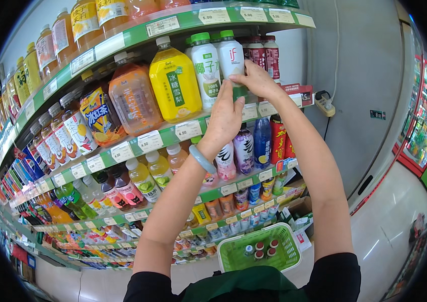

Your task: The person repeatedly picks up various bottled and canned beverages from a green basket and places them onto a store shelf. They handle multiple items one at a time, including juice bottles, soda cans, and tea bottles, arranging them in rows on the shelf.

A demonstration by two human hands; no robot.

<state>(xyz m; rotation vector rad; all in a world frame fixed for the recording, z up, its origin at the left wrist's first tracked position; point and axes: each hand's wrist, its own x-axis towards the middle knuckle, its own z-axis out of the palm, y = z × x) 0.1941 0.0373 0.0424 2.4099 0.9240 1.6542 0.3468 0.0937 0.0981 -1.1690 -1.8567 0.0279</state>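
Both my hands are at the front of a drinks shelf. My right hand (260, 80) has its fingers around the right side of a white bottle (231, 56) with a green cap, which stands upright on the shelf. My left hand (224, 115), a pale bangle on its wrist, is raised in front of the gap between that bottle and a white coconut water bottle (206, 68); whether it touches either one is unclear. A large yellow drink bottle (175, 85) stands to the left. Dark red bottles (271, 56) stand to the right, partly behind my right hand.
The shelf edge (168, 136) bears price tags, with rows of bottles above and below. A green basket (232, 260) holding several capped bottles is low in front of me, beside an open carton (299, 205). A power socket (325, 105) hangs right of the shelf, by a grey panel (353, 75).
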